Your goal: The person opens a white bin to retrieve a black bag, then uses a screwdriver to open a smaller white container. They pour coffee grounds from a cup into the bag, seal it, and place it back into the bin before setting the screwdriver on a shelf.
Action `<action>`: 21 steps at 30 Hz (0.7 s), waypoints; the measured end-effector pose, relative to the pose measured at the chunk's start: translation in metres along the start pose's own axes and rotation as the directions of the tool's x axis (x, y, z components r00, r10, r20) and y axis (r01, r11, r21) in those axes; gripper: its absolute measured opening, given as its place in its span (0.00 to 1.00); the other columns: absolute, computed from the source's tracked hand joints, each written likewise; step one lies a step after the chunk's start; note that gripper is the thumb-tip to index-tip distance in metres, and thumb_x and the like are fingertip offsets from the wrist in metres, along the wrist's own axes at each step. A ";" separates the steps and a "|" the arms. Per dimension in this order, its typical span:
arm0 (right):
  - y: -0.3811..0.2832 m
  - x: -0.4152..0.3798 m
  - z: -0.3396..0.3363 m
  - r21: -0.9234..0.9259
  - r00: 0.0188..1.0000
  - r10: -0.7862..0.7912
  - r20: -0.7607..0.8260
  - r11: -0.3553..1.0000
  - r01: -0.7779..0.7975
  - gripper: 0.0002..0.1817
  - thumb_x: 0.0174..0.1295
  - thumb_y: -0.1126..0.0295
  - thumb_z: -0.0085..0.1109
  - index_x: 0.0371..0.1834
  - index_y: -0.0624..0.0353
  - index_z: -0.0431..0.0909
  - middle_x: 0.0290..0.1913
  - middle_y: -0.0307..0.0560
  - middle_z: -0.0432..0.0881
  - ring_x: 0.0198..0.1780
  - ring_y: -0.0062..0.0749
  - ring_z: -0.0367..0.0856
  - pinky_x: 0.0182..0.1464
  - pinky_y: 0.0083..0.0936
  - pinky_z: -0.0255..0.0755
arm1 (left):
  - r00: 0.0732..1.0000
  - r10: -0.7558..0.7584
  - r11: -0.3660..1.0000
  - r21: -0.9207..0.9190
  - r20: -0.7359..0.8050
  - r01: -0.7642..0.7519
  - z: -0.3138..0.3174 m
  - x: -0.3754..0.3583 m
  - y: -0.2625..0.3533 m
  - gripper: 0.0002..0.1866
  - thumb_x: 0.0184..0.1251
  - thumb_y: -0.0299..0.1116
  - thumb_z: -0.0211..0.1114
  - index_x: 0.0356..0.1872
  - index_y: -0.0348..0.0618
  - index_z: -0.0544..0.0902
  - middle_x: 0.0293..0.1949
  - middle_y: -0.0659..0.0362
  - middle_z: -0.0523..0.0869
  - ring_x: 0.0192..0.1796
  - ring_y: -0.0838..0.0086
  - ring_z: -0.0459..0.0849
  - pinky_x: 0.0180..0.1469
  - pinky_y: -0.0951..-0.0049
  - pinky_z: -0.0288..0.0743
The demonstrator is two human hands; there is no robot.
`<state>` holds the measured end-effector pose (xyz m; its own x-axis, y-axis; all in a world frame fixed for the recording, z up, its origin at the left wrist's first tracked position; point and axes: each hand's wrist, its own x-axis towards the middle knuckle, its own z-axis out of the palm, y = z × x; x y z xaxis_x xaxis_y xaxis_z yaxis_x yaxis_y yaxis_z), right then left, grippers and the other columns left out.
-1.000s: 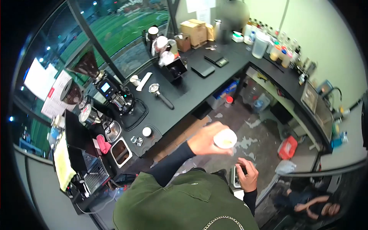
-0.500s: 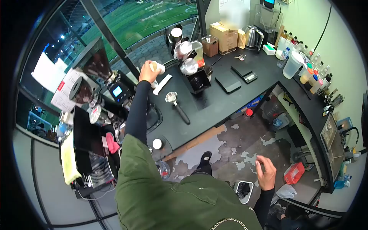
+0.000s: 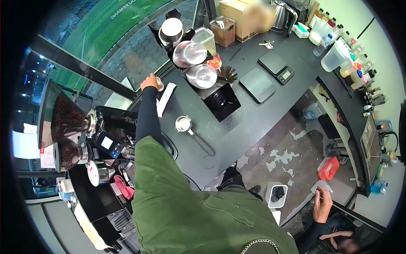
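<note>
At the window side of the dark counter (image 3: 237, 135), my left hand (image 3: 150, 81) is wrapped round a small white cup (image 3: 160, 84), mostly hidden by the fingers. Just below it lies a long white object (image 3: 167, 99). Nearer to me a portafilter (image 3: 184, 123) rests on the counter, its black handle pointing towards my body. My right hand (image 3: 323, 205) hangs in the air at the lower right, fingers loosely bent and apart, holding nothing.
Coffee grinders (image 3: 67, 122) stand at the left. Clear-lidded containers (image 3: 189, 54) and a black box (image 3: 222, 101) are at the counter's middle, beside two scales (image 3: 257, 84). Bottles (image 3: 355, 80) line the right. A white bin (image 3: 277, 194) stands on the floor; a person (image 3: 349, 237) is at lower right.
My left hand has gone farther towards the window with the white cup, which now sits lower, near the counter. My right hand has moved right and down. The whole view has turned and come closer.
</note>
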<state>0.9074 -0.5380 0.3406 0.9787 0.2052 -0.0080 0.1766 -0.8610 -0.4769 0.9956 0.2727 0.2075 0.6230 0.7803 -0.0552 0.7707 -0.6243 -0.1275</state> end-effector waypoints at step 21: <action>-0.015 -0.038 0.025 0.078 0.996 -0.074 -0.058 0.994 0.078 0.12 0.67 0.69 0.61 0.51 0.57 0.80 0.45 0.46 0.83 0.47 0.44 0.83 0.48 0.37 0.78 | 0.364 0.183 0.920 0.028 -0.913 -0.392 -0.173 -0.109 0.024 0.17 0.75 0.41 0.61 0.46 0.34 0.83 0.44 0.48 0.88 0.43 0.55 0.87 0.47 0.57 0.82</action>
<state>0.8649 -0.5212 0.3263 0.9674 0.2409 0.0777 0.2437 -0.8034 -0.5433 0.9696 0.1658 0.3815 0.4901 0.1357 0.8611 0.4608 -0.8788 -0.1237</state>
